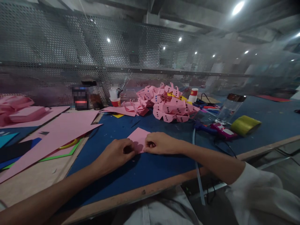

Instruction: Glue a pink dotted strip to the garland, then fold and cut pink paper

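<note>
A small sheet of pink paper [138, 136] lies on the blue tabletop in front of me, one corner pointing away. At its left edge, my left hand [119, 153] has its fingers curled, thumb and fingertips closed on the paper. My right hand [161, 143] pinches the sheet's right edge in the same way. The near corner sits between the two hands, partly covered by fingers. Beyond them stands a heap of folded pink paper shapes [171, 107] with rows of small dark diamond marks.
Large pink sheets [67, 125], yellow-handled scissors [69, 144] and coloured paper lie at left. To the right are a glue gun [203, 127] with a pale glue stick [198, 168], a yellow tape roll [245, 125] and a clear jar [228, 110]. Paper cups [115, 100] stand behind.
</note>
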Demonstrator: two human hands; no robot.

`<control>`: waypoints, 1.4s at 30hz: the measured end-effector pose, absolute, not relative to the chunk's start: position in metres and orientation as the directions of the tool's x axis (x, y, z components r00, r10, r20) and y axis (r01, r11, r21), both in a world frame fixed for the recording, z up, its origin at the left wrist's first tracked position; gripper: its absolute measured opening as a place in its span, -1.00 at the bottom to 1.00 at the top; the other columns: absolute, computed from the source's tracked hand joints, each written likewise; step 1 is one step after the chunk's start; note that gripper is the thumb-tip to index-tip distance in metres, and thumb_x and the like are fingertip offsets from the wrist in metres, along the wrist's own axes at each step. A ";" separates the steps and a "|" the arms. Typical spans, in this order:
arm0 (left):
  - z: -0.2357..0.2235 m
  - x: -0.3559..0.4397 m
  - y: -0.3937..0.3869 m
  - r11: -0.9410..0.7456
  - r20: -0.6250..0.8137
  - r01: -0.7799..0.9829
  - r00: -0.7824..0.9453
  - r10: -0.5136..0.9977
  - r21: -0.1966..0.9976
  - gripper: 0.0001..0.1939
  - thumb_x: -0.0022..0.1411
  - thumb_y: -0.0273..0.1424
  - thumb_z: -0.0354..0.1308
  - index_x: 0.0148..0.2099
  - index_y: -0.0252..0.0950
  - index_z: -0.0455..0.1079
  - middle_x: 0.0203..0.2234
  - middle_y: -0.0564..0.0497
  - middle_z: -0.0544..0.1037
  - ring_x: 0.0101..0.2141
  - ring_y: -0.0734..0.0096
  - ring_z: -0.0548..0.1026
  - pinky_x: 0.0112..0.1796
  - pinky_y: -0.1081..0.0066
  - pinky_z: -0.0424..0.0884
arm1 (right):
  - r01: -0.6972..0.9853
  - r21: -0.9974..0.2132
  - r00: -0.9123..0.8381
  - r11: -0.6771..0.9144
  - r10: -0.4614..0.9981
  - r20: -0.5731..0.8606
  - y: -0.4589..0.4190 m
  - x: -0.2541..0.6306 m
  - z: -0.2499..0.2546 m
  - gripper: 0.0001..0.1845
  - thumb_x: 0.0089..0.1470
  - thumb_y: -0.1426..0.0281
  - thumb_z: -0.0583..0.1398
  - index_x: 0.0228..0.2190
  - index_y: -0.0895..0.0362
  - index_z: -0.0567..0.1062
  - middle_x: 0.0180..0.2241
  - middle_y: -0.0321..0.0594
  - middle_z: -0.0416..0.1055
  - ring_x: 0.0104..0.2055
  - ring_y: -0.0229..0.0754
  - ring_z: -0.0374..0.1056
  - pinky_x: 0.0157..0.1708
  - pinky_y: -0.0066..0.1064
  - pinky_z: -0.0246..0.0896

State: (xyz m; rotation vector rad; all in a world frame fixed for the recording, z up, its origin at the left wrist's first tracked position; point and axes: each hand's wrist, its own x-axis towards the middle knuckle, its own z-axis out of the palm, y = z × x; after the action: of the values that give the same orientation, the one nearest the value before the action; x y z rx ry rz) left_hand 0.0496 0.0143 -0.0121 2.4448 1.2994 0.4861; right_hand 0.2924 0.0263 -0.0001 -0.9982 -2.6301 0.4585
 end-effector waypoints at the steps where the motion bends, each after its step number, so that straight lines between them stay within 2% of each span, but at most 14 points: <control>1: -0.012 0.050 0.014 -0.532 0.144 0.728 0.527 0.838 0.433 -0.71 0.27 -0.20 0.14 -0.44 -0.24 0.30 -0.53 0.07 0.48 -0.50 0.40 0.38 -0.45 0.41 0.11 | 0.586 -0.385 -0.720 0.713 0.676 0.156 0.026 0.293 0.000 -0.83 0.18 0.34 0.23 -0.39 0.19 0.51 -0.37 -0.24 0.47 -0.36 -0.27 0.29 -0.36 -0.46 0.02; 8: -0.015 0.048 0.014 -0.536 0.149 0.726 0.529 0.835 0.430 -0.71 0.28 -0.20 0.13 -0.43 -0.24 0.32 -0.53 0.06 0.50 -0.50 0.39 0.38 -0.45 0.41 0.12 | 0.574 -0.397 -0.739 0.716 0.662 0.125 0.025 0.302 0.007 -0.93 0.11 0.41 0.25 -0.36 0.17 0.54 -0.33 -0.24 0.50 -0.34 -0.27 0.33 -0.35 -0.46 0.07; 21: -0.012 0.045 0.013 -0.520 0.131 0.743 0.517 0.846 0.421 -0.67 0.30 -0.12 0.12 -0.39 -0.25 0.41 -0.52 0.06 0.51 -0.50 0.39 0.39 -0.43 0.41 0.16 | 0.592 -0.420 -0.751 0.688 0.659 0.021 0.027 0.316 0.019 -0.88 0.07 0.45 0.24 -0.33 0.20 0.59 -0.31 -0.20 0.55 -0.35 -0.26 0.38 -0.36 -0.47 0.13; 37: -0.010 0.025 0.022 -0.501 0.033 0.720 0.556 0.831 0.480 -0.69 0.25 -0.09 0.19 -0.31 -0.23 0.54 -0.41 0.00 0.61 -0.42 0.31 0.49 -0.38 0.38 0.29 | 0.577 -0.478 -0.770 0.663 0.636 -0.047 0.037 0.332 0.022 -0.86 0.08 0.43 0.26 -0.31 0.20 0.62 -0.31 -0.22 0.57 -0.32 -0.26 0.42 -0.32 -0.50 0.18; 42: -0.004 0.015 0.026 -0.511 -0.012 0.730 0.579 0.815 0.454 -0.72 0.21 -0.10 0.22 -0.29 -0.19 0.58 -0.43 0.03 0.61 -0.44 0.30 0.47 -0.39 0.40 0.30 | 0.581 -0.481 -0.769 0.657 0.636 -0.060 0.038 0.334 0.023 -0.86 0.08 0.44 0.26 -0.31 0.20 0.62 -0.33 -0.24 0.57 -0.33 -0.27 0.43 -0.34 -0.51 0.18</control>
State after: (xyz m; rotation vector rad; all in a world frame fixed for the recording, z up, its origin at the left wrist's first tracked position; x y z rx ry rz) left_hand 0.0146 0.0260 -0.0043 2.4003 1.2439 0.2837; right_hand 0.3339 0.0377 0.0233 -1.0156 -2.7555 0.7392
